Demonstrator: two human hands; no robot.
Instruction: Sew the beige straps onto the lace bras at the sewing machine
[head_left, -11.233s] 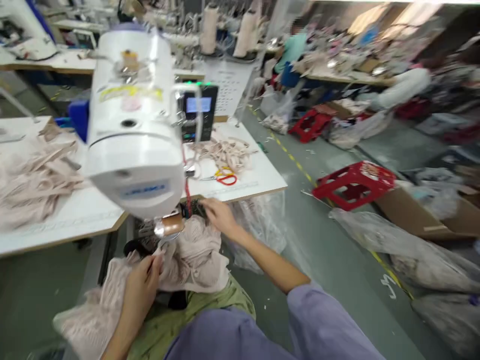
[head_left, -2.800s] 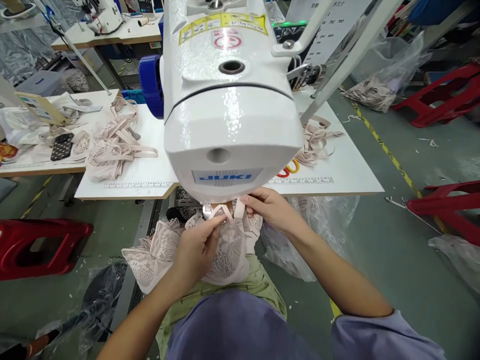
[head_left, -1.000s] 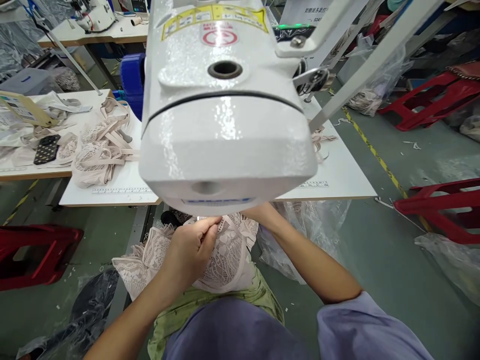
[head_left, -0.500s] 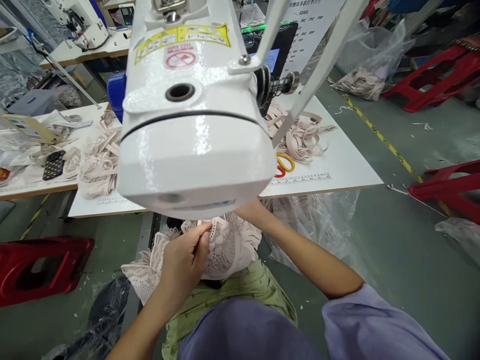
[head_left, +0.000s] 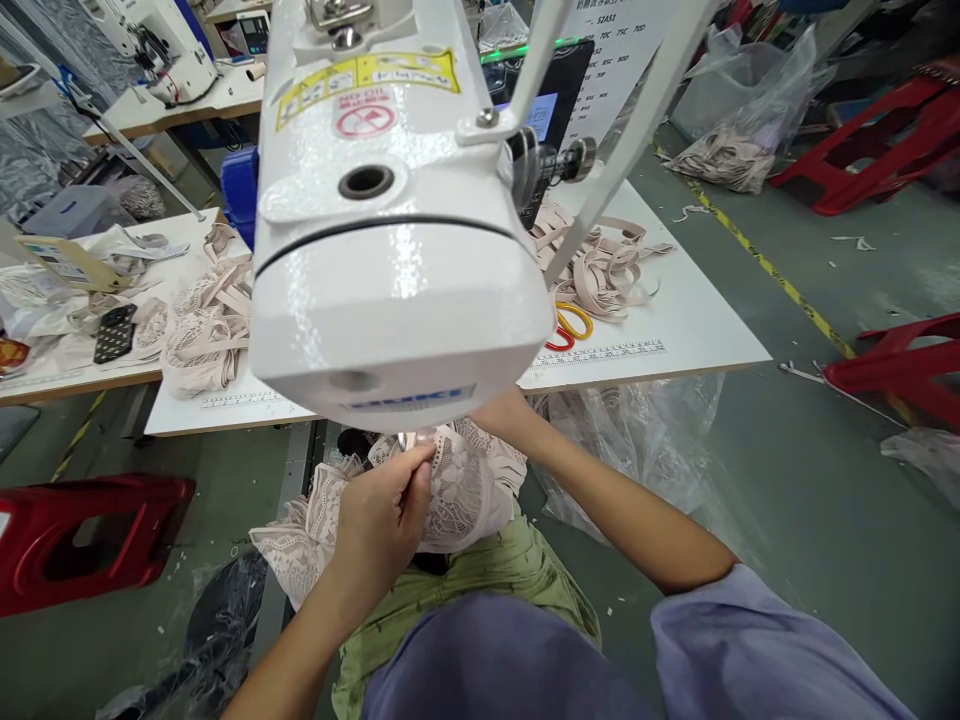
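Observation:
A pale pink lace bra (head_left: pixel 459 490) lies bunched over my lap, just below the head of a white sewing machine (head_left: pixel 401 310). My left hand (head_left: pixel 388 505) pinches the bra's edge between thumb and fingers, close under the machine head. Past the lace, my right hand (head_left: pixel 504 415) reaches in beneath the machine from the right. Its fingers are hidden behind the machine head, so their grip does not show. The needle area is hidden too.
Beige straps (head_left: pixel 600 265) lie on the white table (head_left: pixel 697 320) beside yellow and red scissors (head_left: pixel 574 322). More lace bras (head_left: pixel 202 345) are piled on the left. Red stools (head_left: pixel 90 540) stand on the floor, and a clear plastic bag (head_left: pixel 637 440) hangs under the table edge.
The whole view has shifted slightly, showing a little more of the machine's front lettering. My left hand keeps its pinch on the bra, and both hands stay nearly in place.

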